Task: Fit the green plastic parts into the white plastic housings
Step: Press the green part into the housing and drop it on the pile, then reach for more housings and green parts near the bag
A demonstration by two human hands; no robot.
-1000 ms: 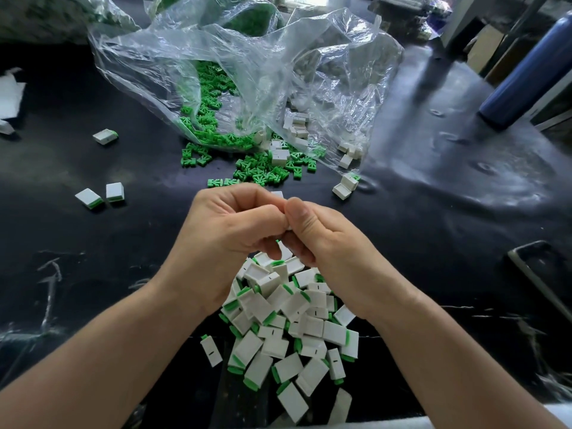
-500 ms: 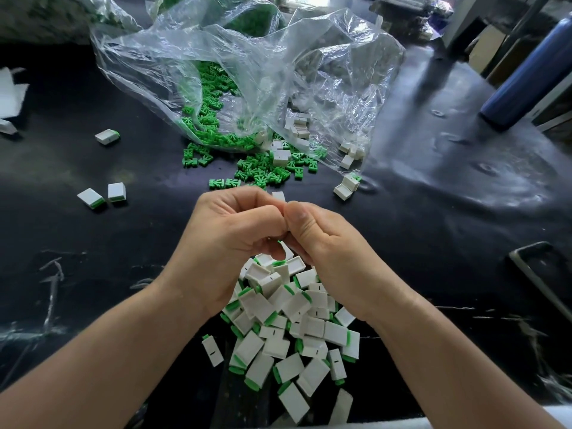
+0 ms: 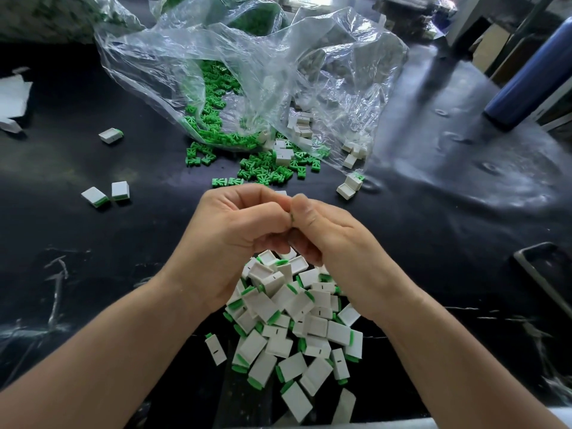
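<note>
A small green plastic part (image 3: pixel 291 217) is showing only as a thin sliver between the two thumbs, above the near middle of the black tabletop (image 3: pixel 433 218). The right hand (image 3: pixel 331 239) is pinching it with curled fingers. The left hand (image 3: pixel 235 233) is also curling its fingers tightly and is pressing its thumb against the right thumb, but what it is holding is hidden, so I cannot tell. Just under both hands, a heap of white rectangular plastic housings with green ends (image 3: pixel 297 326) is lying on the tabletop and is spreading toward the near edge. Beyond the hands, many loose green plastic pieces (image 3: pixel 263 171) are lying scattered, some of them inside the mouth of a crumpled clear plastic bag (image 3: pixel 247 75), where more white housings are lying too. On the left, a pair of white housings with green ends (image 3: pixel 105 193) is lying well apart from the heap, and a single one (image 3: pixel 110 135) is lying farther back. At the far right, a dark blue cylindrical bottle (image 3: pixel 532 78) is standing on the tabletop.
</note>
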